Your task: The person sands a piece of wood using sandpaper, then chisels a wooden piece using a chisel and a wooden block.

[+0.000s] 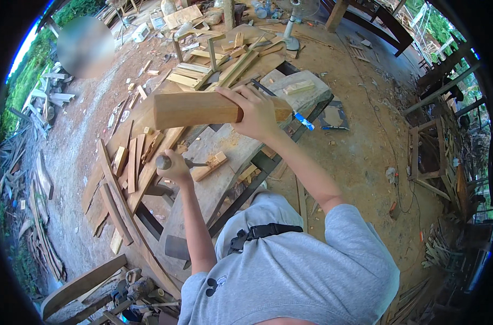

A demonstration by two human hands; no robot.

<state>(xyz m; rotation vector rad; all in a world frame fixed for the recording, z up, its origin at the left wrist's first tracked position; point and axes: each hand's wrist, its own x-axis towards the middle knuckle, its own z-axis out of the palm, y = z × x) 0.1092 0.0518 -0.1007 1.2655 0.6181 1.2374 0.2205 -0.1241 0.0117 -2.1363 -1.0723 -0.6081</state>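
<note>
My right hand (253,112) is closed around a thick wooden mallet (195,108), raised over the workbench. Its broad, squared head points left, and a narrower end sticks out to the right of my fingers. Below and to the left, my left hand (176,168) is wrapped around a chisel (163,162). The round butt of the chisel's handle shows above my fist, and its dark shank reaches right toward a small wooden block (217,160) on the bench. Whether the tip touches that block I cannot tell. Sawdust and chips lie around it on the worn plank bench (233,176).
Loose wooden strips (132,162) lie on the bench's left side. More boards (195,73) are heaped beyond it. A pale wood piece (299,88) rests on the far right end, near a blue-and-white object (304,121). A wooden frame (428,149) stands at right.
</note>
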